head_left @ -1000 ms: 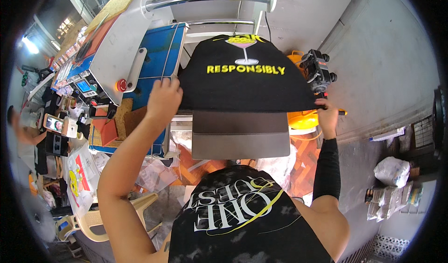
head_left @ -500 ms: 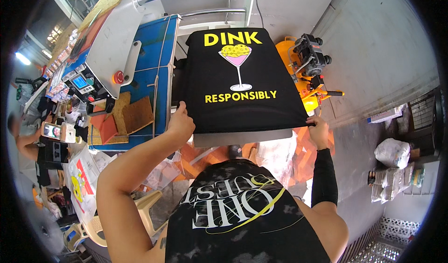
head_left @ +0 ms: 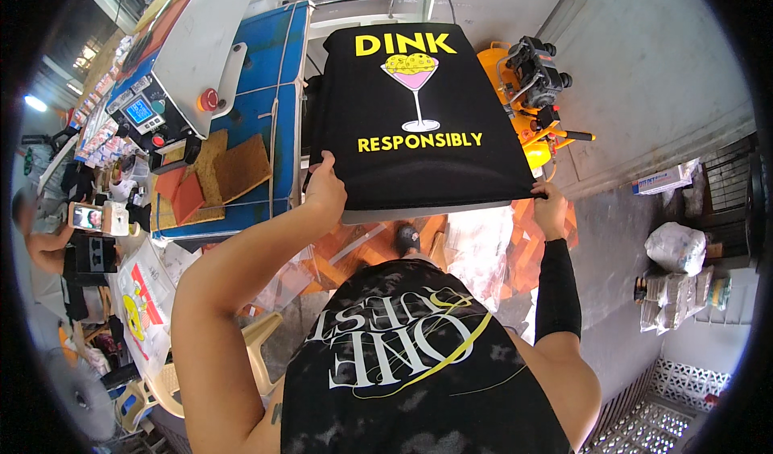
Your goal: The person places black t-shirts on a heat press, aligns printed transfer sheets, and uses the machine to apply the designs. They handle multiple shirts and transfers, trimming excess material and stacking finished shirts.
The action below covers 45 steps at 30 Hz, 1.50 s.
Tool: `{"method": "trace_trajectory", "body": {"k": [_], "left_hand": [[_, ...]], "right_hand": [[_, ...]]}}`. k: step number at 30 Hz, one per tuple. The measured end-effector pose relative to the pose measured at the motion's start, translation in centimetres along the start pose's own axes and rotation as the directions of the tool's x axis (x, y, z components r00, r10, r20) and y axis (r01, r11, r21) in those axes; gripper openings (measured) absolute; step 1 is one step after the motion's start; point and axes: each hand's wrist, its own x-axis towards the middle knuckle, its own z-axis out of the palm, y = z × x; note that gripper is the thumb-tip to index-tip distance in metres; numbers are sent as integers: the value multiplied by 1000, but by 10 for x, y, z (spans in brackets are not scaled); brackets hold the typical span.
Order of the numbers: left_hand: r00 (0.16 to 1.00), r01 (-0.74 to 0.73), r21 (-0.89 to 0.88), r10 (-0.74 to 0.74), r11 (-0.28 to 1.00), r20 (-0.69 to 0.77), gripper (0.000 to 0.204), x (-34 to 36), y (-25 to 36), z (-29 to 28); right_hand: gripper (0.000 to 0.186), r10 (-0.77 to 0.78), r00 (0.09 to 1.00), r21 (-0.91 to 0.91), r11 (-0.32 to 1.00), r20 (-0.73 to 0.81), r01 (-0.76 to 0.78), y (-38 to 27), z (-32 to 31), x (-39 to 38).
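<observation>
A black T-shirt [head_left: 419, 168] lies stretched over a flat grey platen [head_left: 435, 212], whose near edge shows as a thin strip below the hem. Its print is a cocktail glass with yellow perforated balls and yellow lettering. My left hand [head_left: 326, 188] is closed on the shirt's near left corner, its thumb uppermost and the other fingers mostly hidden. At the near right corner, my right hand [head_left: 551, 212] pinches the hem between thumb and fingers. A black sleeve covers my right forearm.
Left of the shirt stands a blue and white heat press [head_left: 173, 71] with a control panel and red button. Brown and orange pads [head_left: 233, 172] lie on its blue surface. An orange air compressor [head_left: 523, 91] stands at the right. A beige plastic chair [head_left: 262, 341] is at lower left.
Both hands have drawn the hem nearer over the platen, so less grey shows below it. The shirt sits higher in the picture, and more of a foot shows on the floor.
</observation>
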Motion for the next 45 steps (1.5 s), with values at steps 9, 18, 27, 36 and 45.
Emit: {"method": "trace_trajectory", "body": {"k": [9,18,27,36,45], "left_hand": [[953,-93,-424,-43,901,-301,26,0,22,-17],[766,-318,-700,-262,639,-588,69,30,126,11],[702,-406,-823,-442,397,-559,73,24,127,15],[802,151,-914,-587,378,-111,94,19,140,36],[-313,164,-983,-940,86,-135,35,-154,-50,58]], "right_hand": [[14,-185,983,-303,936,9,179,-69,33,-6],[77,-162,852,-441,799,497,409,-180,123,-95],[59,-186,860,-216,923,475,319,-167,101,-82],[92,137,935,-426,905,326,16,-66,78,-37],[55,52,998,-34,998,22,-52,-57,28,-26]]}}
